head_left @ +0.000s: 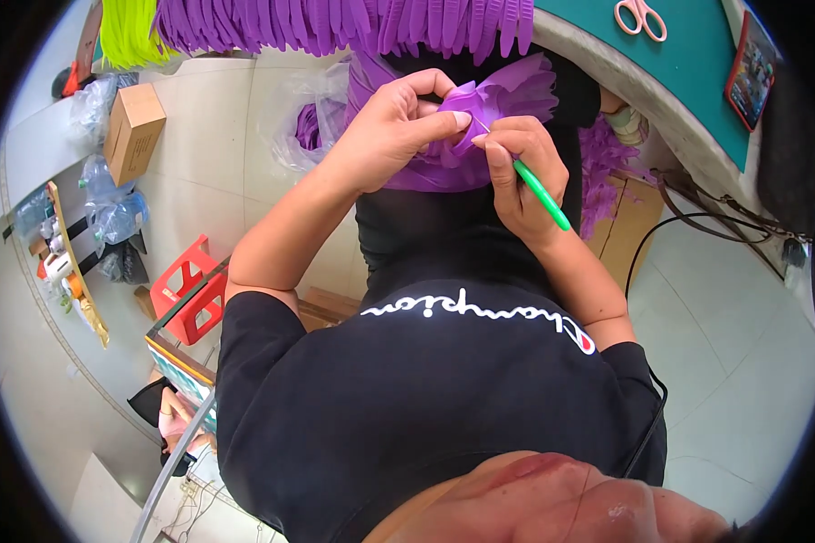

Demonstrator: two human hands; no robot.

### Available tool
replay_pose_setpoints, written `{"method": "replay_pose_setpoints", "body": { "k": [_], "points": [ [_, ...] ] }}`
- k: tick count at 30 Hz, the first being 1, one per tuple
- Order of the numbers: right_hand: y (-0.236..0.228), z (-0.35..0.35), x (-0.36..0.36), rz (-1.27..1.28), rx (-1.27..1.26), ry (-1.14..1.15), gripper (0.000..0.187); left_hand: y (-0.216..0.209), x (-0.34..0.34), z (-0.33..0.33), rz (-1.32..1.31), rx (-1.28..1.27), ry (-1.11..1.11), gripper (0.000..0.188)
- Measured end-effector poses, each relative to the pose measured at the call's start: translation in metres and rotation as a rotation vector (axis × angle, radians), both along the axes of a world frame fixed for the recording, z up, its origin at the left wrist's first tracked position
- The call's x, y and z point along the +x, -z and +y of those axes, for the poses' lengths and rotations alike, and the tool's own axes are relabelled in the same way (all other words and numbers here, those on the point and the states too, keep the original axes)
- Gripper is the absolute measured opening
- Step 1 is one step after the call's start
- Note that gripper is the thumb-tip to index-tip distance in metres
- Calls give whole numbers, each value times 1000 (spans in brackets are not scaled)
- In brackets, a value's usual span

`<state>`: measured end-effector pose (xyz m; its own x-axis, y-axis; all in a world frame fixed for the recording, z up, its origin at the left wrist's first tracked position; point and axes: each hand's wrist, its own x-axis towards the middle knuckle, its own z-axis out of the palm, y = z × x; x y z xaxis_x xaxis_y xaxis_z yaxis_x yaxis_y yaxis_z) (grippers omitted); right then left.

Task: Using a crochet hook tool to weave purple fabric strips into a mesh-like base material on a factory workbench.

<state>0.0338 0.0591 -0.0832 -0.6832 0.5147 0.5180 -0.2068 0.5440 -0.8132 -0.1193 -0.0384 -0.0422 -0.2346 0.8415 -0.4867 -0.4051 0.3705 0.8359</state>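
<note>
A piece of thin, translucent purple material (516,89) with ruffled edges lies bunched over my lap. My left hand (391,128) pinches its raised part between thumb and fingers. From the right, my right hand (527,163) grips a slim tool with a bright green handle (543,196). The tool's thin tip points at the purple material, close to my left thumb. What kind of tool it is cannot be made out, and my fingers partly cover its tip.
Purple strips (344,25) and lime-green strips (136,34) hang ahead. Pink-handled scissors (641,18) and a phone (752,71) rest on the green-topped table (598,14). A plastic bag (290,136) lies beyond my left arm. A red stool (190,290) and a cardboard box (136,134) stand left.
</note>
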Motion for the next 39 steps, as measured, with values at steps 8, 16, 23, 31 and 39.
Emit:
{"method": "replay_pose_setpoints", "body": {
  "k": [8,16,23,31,39],
  "points": [
    [-1,0,0,-5,18,12,8,-3,2,3,49,15,19,12],
    [-4,1,5,-79,-88,-100,8,-2,6,-1,75,7,53,14],
    [4,3,12,-160,-440,98,15,-11,1,2,60,-7,60,11],
    [2,-3,-1,-58,-724,14,29,-8,4,-1,85,59,65,11],
    [-3,-1,7,29,-726,73,33,-5,-7,-6,1069,-83,87,8]
  ]
}}
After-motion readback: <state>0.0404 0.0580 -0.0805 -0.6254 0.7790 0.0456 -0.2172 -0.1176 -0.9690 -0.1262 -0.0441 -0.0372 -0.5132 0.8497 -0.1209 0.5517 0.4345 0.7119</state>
